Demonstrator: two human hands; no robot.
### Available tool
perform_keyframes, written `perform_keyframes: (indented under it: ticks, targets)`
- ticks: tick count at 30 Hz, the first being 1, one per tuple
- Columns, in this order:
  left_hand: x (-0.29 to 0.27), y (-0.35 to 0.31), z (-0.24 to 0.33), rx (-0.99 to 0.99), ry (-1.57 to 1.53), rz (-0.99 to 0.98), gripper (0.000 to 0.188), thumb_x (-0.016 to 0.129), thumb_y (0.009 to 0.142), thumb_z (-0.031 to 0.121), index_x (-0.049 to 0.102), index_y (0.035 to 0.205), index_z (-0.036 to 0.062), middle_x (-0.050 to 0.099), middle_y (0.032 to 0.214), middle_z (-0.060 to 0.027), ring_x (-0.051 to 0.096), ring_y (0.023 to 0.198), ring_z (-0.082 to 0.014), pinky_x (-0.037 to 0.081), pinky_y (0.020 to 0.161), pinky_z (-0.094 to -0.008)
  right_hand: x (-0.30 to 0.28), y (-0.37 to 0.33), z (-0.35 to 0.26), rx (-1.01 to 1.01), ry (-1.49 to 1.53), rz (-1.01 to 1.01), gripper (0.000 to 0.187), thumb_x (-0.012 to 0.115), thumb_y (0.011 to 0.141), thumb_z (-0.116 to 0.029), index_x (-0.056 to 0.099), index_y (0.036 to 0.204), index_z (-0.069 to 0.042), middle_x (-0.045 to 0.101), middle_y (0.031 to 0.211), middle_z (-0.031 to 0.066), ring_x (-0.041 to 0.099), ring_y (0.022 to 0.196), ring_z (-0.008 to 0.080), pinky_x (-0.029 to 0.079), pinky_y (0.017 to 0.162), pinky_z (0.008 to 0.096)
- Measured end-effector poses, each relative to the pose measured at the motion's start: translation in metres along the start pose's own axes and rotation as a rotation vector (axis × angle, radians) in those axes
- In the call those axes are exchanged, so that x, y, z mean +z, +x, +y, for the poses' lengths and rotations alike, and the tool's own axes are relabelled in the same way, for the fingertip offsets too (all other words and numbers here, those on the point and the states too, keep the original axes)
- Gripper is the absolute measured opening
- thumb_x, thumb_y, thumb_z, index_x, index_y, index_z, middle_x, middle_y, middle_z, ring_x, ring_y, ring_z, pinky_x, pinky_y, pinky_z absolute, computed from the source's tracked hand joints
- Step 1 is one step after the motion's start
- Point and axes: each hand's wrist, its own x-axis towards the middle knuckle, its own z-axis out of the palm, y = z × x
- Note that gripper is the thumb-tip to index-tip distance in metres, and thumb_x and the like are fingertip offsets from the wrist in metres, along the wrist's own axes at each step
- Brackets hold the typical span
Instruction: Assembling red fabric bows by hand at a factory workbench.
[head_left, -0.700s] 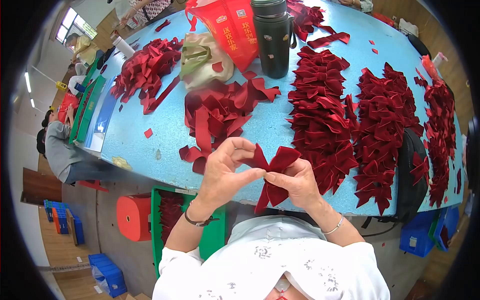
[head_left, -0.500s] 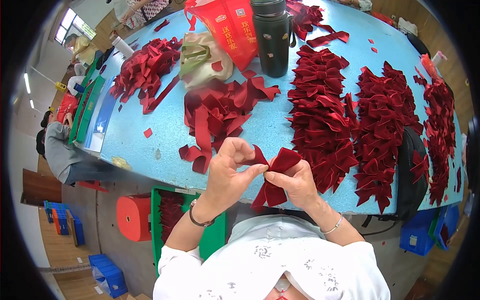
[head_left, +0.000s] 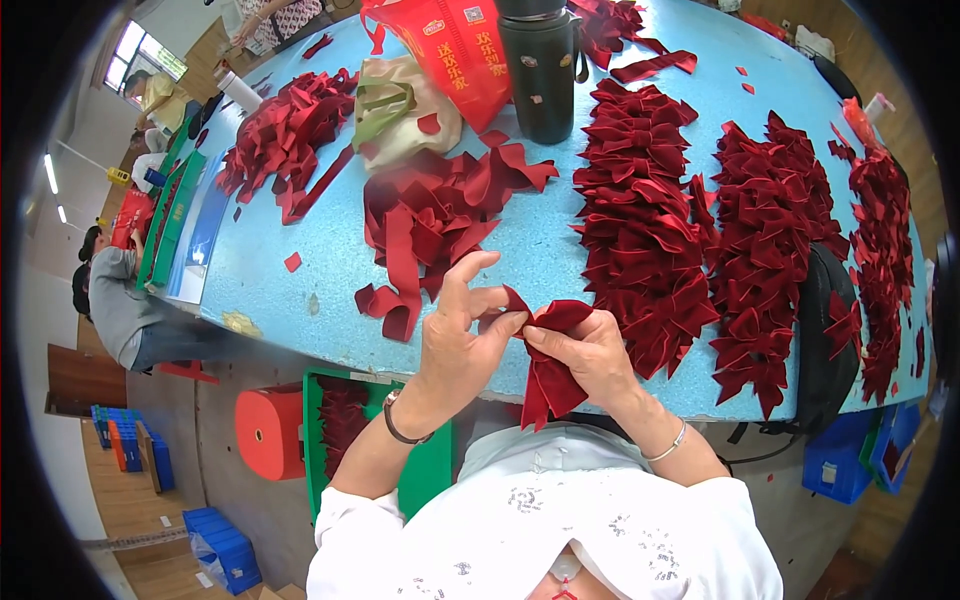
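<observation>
Between my two hands, over the near edge of the blue table, is a dark red velvet bow (head_left: 550,385). My left hand (head_left: 462,335) pinches its middle between thumb and a finger, the other fingers raised. With thumb and fingers my right hand (head_left: 583,350) grips the folded loops, and the tails hang below. Just beyond my left hand lies a loose heap of red ribbon pieces (head_left: 420,215). To the right of my right hand runs a thick row of finished-looking red bows (head_left: 645,210), with another row of bows (head_left: 765,260) beside it.
A dark green bottle (head_left: 537,80), a red bag (head_left: 450,50) and a cream cloth bag (head_left: 400,110) stand beyond the ribbon. A black bag (head_left: 822,330) sits at the right edge. Below the table are a green crate (head_left: 425,480) and a red roll (head_left: 270,433). People work at far left.
The bow's loops have been folded lower and closer together under my right hand. My left index finger has lifted and straightened, while its thumb pinch stays at the bow's middle.
</observation>
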Motion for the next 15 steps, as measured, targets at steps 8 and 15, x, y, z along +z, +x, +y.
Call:
perform_keyframes:
  ticks: [8, 15]
  targets:
    - [-0.019, 0.017, -0.008, -0.006, -0.077, 0.266, 0.042, 0.07, 0.085, 0.0, 0.049, 0.121, -0.002, 0.068, 0.085, -0.0064, 0.064, 0.077, -0.0112, 0.052, 0.071, -0.024, -0.006, 0.002, 0.004, -0.016, 0.084, 0.049, 0.01, 0.069, 0.088, -0.01, 0.068, 0.095, -0.002, 0.065, 0.08, -0.0011, 0.055, 0.072, 0.0047, 0.045, 0.064, 0.0211]
    - [0.002, 0.002, 0.004, -0.408, -0.33, 0.026, 0.025, 0.07, 0.088, 0.008, 0.062, 0.109, -0.0023, 0.066, 0.08, -0.0034, 0.059, 0.067, -0.0069, 0.049, 0.063, -0.0205, -0.007, 0.0, 0.004, -0.034, 0.162, 0.076, 0.012, 0.069, 0.089, -0.01, 0.067, 0.096, -0.001, 0.065, 0.081, -0.0005, 0.055, 0.073, 0.0052, 0.045, 0.065, 0.0214]
